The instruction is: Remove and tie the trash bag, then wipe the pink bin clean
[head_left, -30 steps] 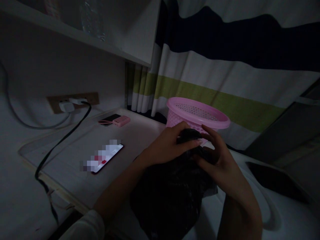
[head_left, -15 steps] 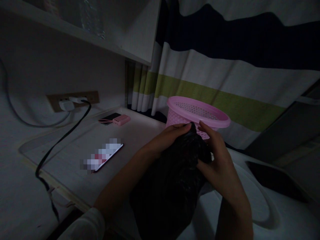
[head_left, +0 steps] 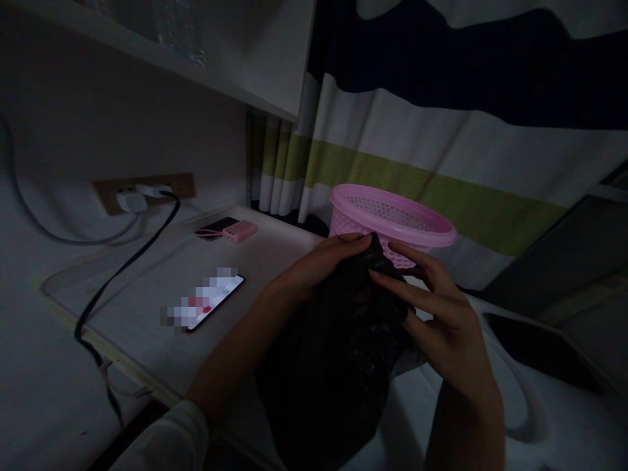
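Note:
A black plastic bag (head_left: pixel 328 373) hangs bunched in front of me, its gathered top near the middle of the view. My left hand (head_left: pixel 328 261) is closed on the top edge of the bag, thumb along the plastic and the other fingers mostly hidden behind it. At the bag's right side, my right hand (head_left: pixel 436 307) has its fingers apart and touches the crumpled plastic; part of its thumb is covered by the bag. Just behind both hands stands a pink perforated basket (head_left: pixel 392 222), partly hidden by them.
On the white desk (head_left: pixel 275 242) lie a lit phone (head_left: pixel 216 301), a pink power bank (head_left: pixel 239 230) and a dark flat item (head_left: pixel 219 226). A black cable (head_left: pixel 127 258) runs from the wall socket (head_left: pixel 142 191) over the desk's edge. A striped curtain (head_left: pixel 441 150) hangs behind.
My right hand's fingers have spread and shifted, with one fingertip now over the bunched plastic. My left hand keeps its hold near the bag's top. The view has moved slightly.

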A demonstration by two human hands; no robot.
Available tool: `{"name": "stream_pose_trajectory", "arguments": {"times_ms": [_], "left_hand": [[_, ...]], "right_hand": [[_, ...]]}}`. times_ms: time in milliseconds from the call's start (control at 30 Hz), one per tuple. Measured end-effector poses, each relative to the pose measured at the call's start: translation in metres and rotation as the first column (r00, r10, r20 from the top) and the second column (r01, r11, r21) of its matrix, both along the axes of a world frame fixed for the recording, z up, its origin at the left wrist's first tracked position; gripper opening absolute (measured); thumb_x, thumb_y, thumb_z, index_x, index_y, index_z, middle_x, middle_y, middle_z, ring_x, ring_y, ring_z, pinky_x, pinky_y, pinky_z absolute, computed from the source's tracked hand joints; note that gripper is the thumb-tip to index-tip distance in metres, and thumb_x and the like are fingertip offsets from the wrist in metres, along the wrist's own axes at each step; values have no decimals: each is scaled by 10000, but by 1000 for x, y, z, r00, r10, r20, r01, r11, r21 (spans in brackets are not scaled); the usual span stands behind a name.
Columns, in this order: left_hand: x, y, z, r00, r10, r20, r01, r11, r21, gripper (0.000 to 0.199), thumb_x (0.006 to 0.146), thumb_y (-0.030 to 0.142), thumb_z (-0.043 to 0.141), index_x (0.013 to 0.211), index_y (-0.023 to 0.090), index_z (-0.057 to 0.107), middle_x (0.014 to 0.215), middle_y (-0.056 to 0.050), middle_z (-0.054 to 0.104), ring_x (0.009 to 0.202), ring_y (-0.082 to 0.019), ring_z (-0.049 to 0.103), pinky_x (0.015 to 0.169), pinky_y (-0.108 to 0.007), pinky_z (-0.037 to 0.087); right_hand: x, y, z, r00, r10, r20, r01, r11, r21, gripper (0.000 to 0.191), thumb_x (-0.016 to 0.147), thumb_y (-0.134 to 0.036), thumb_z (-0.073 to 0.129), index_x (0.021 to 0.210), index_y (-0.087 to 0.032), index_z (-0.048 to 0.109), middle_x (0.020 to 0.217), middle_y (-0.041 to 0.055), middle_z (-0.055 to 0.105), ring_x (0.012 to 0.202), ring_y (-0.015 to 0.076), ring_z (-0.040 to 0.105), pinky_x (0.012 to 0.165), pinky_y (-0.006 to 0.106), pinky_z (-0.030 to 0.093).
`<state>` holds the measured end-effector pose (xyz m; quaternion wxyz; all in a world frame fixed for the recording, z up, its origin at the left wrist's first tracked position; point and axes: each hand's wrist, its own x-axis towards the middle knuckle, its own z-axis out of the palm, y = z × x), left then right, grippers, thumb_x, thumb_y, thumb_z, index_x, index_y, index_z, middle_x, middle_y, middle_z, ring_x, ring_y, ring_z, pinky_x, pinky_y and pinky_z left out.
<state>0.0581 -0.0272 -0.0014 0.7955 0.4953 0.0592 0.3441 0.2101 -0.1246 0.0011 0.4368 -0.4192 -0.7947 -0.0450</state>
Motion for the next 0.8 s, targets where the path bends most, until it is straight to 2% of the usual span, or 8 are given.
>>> {"name": "stream_pose_trajectory", "arguments": {"times_ms": [133,233,400,667,800], "left_hand": [[-5,0,0,996,84,-19,-83,995,52,227,726,318,683,823,124,615,711,-10,621,594,-95,563,597,-222,442],[-10,4,1,984,157,-80,-146,981,128,221,698,314,702,769,126,612,702,9,604,593,-85,538,578,-207,397],[-16,17,1,975,206,-88,-180,954,238,230,707,340,689,712,129,599,662,33,559,599,-73,513,605,-204,374],[-18,50,-12,952,289,-103,-234,901,366,249,709,367,682,739,124,633,726,6,596,699,-94,538,720,-240,397],[-16,62,-20,945,299,-131,-234,900,368,279,700,392,687,773,125,653,767,-14,624,739,-108,553,750,-254,402]], "right_hand": [[2,-5,0,998,17,-65,-19,1000,-24,333,837,-239,541,1131,-380,606,1328,-2,462,1212,245,432,990,447,389],[3,-11,2,996,19,-90,-22,999,-32,303,835,-261,552,1106,-373,624,1315,5,474,1192,253,448,983,457,391],[5,-19,5,994,47,-95,-51,998,-37,259,841,-313,547,1075,-358,647,1250,24,524,1129,258,500,941,444,420],[9,-30,12,991,106,86,-102,993,-55,268,867,-285,493,1087,-333,639,1125,29,607,1088,237,533,937,423,427],[6,-36,19,967,143,209,-125,987,-98,292,882,-269,449,1108,-325,626,1102,31,630,1024,209,584,817,346,513]]}}
